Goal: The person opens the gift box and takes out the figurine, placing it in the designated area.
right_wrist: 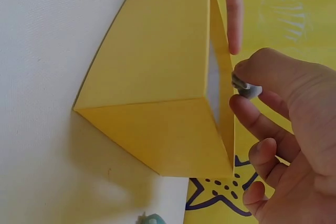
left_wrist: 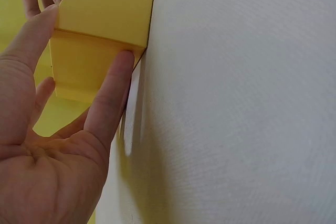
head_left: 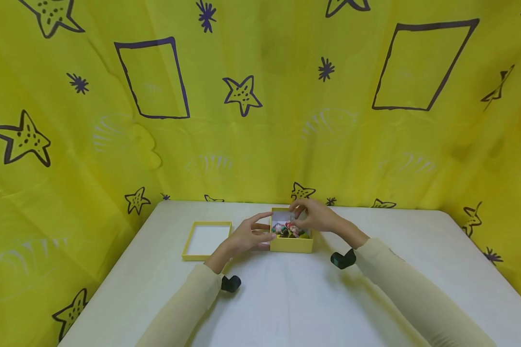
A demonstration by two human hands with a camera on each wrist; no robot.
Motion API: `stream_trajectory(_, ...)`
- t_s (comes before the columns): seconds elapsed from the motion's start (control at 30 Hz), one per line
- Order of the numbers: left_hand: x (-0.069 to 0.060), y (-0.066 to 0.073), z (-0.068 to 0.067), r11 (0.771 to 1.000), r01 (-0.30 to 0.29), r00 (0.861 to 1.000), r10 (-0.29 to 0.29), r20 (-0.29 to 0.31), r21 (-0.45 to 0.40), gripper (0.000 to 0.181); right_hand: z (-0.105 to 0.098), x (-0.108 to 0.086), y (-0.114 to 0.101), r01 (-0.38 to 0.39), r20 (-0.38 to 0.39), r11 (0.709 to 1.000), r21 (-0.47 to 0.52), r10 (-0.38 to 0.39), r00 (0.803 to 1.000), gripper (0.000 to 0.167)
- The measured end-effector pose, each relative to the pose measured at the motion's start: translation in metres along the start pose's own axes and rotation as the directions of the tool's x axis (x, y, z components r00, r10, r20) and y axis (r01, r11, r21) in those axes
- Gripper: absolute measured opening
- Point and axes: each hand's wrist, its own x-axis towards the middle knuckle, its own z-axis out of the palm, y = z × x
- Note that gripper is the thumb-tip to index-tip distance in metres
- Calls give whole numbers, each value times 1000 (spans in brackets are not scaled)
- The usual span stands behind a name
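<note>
A yellow box stands uncovered on the white table, with a pile of small colourful figures inside. At its left side is the left hand; in the left wrist view that hand's extended fingers touch the side wall of the box, with the thumb at the upper edge. Over the box's right part, the right hand pinches a small grey object between thumb and index finger, just outside the opening in the right wrist view. Its other fingers are curled.
Left of the box, a shallow yellow lid with a white inside lies on the table. A small teal object shows at the bottom of the right wrist view. Behind the table hangs a yellow patterned curtain.
</note>
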Motion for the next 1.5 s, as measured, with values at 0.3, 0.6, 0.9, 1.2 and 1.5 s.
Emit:
stream_trajectory(0.3, 3, -2, -1, 1000, -2, 1000, 2, 5, -31, 78, -11, -6, 1, 67, -61, 998, 5, -67, 996, 28)
stream_trajectory(0.6, 3, -3, -1, 1000, -1, 1000, 1, 9, -17, 78, -16, -12, 7, 58, -64, 998, 26, -57, 996, 29)
stream_trajectory(0.9, 2, -3, -1, 1000, -15, 1000, 16, 12, -9, 78, -28, -22, 15, 20, -83, 1000, 18, -18, 996, 28)
stream_trajectory(1.2, 2, -3, -1, 999, -34, 999, 34, 20, -8, 77, -43, -39, 29, -3, -117, 1000, -21, 1, 993, 30)
stream_trajectory(1.5, 3, -4, -2, 999, -34, 999, 34, 20, -2, 79, -54, -57, 44, -45, -135, 998, -46, 38, 990, 26)
